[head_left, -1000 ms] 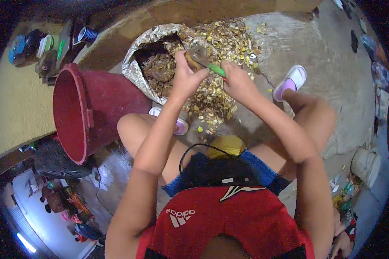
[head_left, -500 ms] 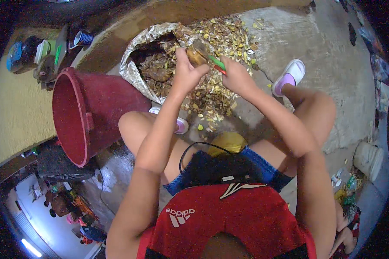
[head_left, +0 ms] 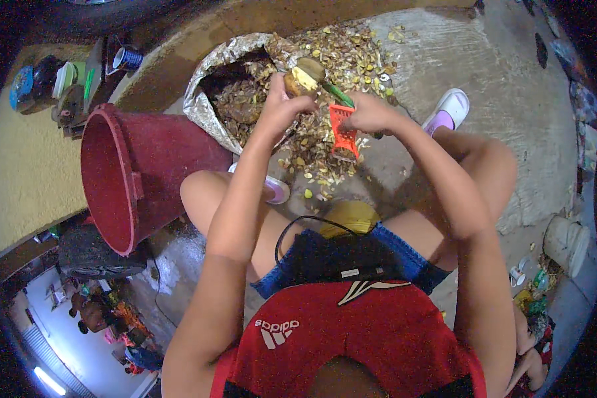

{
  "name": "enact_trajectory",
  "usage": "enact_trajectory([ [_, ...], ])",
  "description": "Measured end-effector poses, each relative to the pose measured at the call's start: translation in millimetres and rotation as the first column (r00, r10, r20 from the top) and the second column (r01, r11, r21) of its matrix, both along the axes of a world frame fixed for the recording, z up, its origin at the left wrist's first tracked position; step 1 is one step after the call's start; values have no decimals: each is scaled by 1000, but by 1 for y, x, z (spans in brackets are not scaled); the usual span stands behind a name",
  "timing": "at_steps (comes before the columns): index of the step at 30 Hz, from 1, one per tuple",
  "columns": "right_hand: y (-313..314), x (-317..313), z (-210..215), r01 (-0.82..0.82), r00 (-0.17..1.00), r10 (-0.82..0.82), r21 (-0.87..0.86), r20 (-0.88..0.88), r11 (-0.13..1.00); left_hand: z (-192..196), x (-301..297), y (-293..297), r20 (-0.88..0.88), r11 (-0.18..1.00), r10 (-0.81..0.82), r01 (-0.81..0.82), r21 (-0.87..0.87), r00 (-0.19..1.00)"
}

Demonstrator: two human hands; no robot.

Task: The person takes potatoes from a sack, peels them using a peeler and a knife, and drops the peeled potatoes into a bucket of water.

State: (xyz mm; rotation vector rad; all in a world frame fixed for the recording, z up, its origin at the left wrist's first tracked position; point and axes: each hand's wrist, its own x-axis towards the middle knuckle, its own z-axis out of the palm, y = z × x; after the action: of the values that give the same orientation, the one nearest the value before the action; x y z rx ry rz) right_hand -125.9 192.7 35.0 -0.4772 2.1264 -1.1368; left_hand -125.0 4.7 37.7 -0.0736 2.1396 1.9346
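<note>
My left hand (head_left: 286, 103) is closed round a brown-skinned tuber (head_left: 303, 81), held above the peelings near the sack mouth. A pale yellow patch of bare flesh shows on its upper side. In my right hand (head_left: 371, 114) is an orange and green peeler (head_left: 344, 126); its slotted orange part hangs down and its green part points at the tuber. My fingers hide the rest of the tool. Below and behind both hands, yellow and brown peelings (head_left: 351, 60) are strewn over the floor. A whitish sack (head_left: 202, 73) lies open at the left, with dark peelings inside.
A large dark red bucket (head_left: 172, 159) lies tipped at my left, beside my knee. Cups and containers stand on the yellowish ledge (head_left: 20, 166). A whitish bucket (head_left: 565, 245) is at the far right. Other people (head_left: 93, 312) appear at the lower left. Concrete floor (head_left: 444, 46) extends right.
The tool in my right hand has turned, so its slotted orange part now shows hanging down. The tuber has tilted and its yellow patch is in view. My right hand shifted slightly right.
</note>
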Motion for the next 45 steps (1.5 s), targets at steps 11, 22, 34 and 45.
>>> enact_trajectory([
  [11, -9, 19, -3, 132, 925, -103, 55, -365, 990, -2, -1, 0, 48, 994, 79, -83, 75, 996],
  [22, -11, 22, -10, 209, 800, -208, -64, -563, 976, 13, 0, 8, 34, 973, -5, -3, 229, 999],
  [34, -13, 9, -30, 248, 799, -192, 21, -570, 969, 13, -3, 11, 54, 991, 32, -39, 132, 998],
  [45, -11, 7, -36, 281, 792, -241, -16, -561, 960, 8, -2, 19, 90, 971, 78, -96, 221, 993],
])
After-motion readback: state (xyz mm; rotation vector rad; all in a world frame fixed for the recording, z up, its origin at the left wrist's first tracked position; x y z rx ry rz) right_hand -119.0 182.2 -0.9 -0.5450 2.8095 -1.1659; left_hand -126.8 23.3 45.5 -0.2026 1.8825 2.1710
